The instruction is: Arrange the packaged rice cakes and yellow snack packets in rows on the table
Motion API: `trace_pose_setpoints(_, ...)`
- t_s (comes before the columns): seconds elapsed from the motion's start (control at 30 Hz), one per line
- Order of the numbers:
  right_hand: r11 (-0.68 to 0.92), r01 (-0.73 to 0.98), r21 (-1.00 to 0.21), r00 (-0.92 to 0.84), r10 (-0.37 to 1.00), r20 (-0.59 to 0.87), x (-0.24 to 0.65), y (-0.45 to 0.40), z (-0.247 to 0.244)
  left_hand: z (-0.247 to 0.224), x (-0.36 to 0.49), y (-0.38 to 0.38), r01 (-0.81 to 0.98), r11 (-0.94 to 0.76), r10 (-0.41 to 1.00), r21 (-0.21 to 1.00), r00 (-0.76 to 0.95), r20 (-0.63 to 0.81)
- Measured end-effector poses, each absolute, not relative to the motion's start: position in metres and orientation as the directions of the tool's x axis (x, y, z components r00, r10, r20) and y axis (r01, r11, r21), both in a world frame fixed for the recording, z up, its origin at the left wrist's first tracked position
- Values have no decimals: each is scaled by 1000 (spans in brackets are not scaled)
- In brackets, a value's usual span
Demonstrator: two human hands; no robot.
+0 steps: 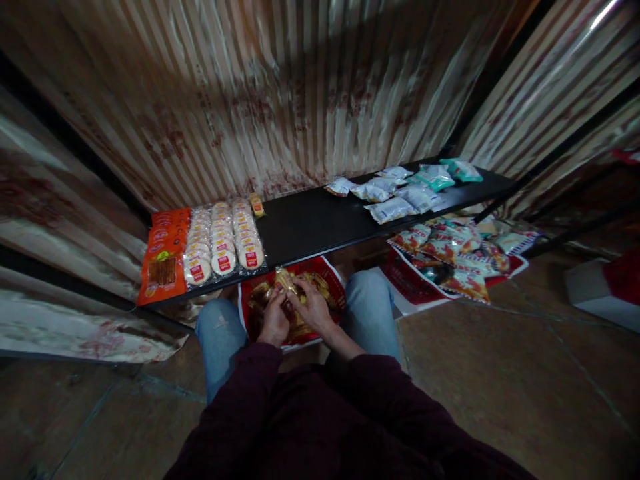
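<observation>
Both my hands are over a red basket (336, 283) that stands between my knees, filled with gold-wrapped packets (303, 327). Between my fingers is a gold packet (285, 279), held near the basket's back rim. My left hand (276, 317) has its fingers closed on the packet's lower left side. From the right, my right hand (314, 307) grips the same packet. Just above the basket runs a black shelf (305, 223). On its left part lie rows of round white wrapped crackers (223, 243), with one small yellow packet (257, 204) behind the right row.
Orange packs (163, 257) lie at the shelf's left end. White and teal bags (393, 209) are on its right part. Below right, a second red basket (407, 277) holds snack bags (453, 243). Black posts and corrugated sheeting (280, 87) stand behind.
</observation>
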State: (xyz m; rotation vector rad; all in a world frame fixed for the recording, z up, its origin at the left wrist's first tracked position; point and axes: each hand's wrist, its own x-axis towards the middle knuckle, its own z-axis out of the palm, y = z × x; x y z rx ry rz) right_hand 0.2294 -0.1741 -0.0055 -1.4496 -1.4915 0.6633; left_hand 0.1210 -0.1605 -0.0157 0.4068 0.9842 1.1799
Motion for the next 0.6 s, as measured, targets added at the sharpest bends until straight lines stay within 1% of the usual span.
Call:
trace_pose_setpoints(0.13, 125, 354, -927, 150, 971, 188, 229, -176, -11, -14, 123, -165, -530, 280, 934, 801, -42, -354)
trace_pose_setpoints(0.2, 106, 295, -950, 159, 975, 158, 229, -176, -10, -13, 124, -166, -482, 225, 948, 847, -94, -305)
trace_pose_setpoints(0.3, 96, 252, -963, 158, 978, 139, 230, -173, -6, -8, 123, -166, -397, 163, 961, 903, -145, -237)
trace_pose_setpoints(0.47, 124, 137, -983, 133, 981, 143, 233, -161, -1, 3, 124, -156, -276, 95, 973, 956, -176, -148)
trace_pose_setpoints(0.6, 113, 124, -986, 166, 977, 133, 237, -146, 0, 6, 128, -142, -212, 101, 975, 972, -174, -139)
